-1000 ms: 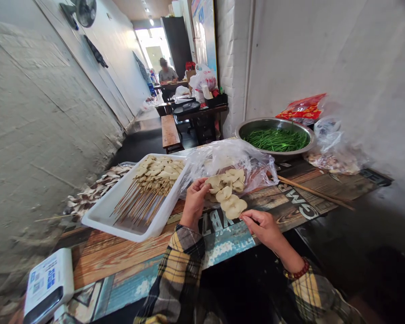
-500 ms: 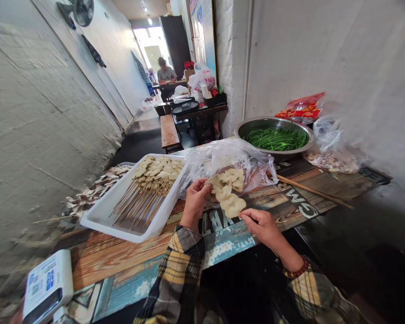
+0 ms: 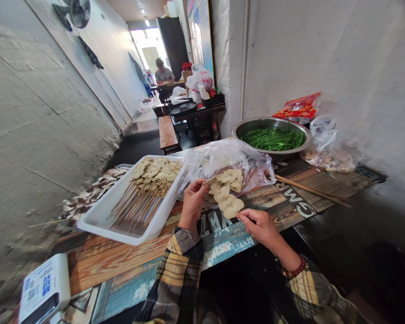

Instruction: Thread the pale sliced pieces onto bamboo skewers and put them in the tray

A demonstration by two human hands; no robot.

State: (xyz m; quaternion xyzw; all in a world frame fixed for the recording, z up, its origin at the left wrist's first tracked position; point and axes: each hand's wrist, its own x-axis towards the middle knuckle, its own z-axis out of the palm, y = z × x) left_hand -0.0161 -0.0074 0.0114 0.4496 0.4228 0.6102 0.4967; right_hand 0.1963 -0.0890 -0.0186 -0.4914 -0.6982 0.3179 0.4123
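Observation:
My right hand [image 3: 259, 226] pinches the near end of a skewer [image 3: 231, 206] threaded with flat, pale beige slices. My left hand [image 3: 193, 200] is closed on a pale slice [image 3: 210, 182] at the skewer's far end. Just beyond lie more loose slices [image 3: 235, 178], partly on a clear plastic bag [image 3: 216, 155]. To the left, a white plastic tray [image 3: 96, 223] holds many filled skewers [image 3: 160, 168], their bare sticks pointing toward me. The skewer's tip is hidden among the slices.
A steel basin [image 3: 238, 130] of green chives stands at the back right, near long wooden chopsticks [image 3: 310, 191] and plastic bags [image 3: 327, 139]. Sliced mushrooms [image 3: 87, 193] lie left of the tray. A white box-shaped device [image 3: 45, 288] sits front left. A person [image 3: 164, 73] sits far back.
The whole view has shifted slightly to the left. Both hands keep nearly the same hold on the skewer and the slice.

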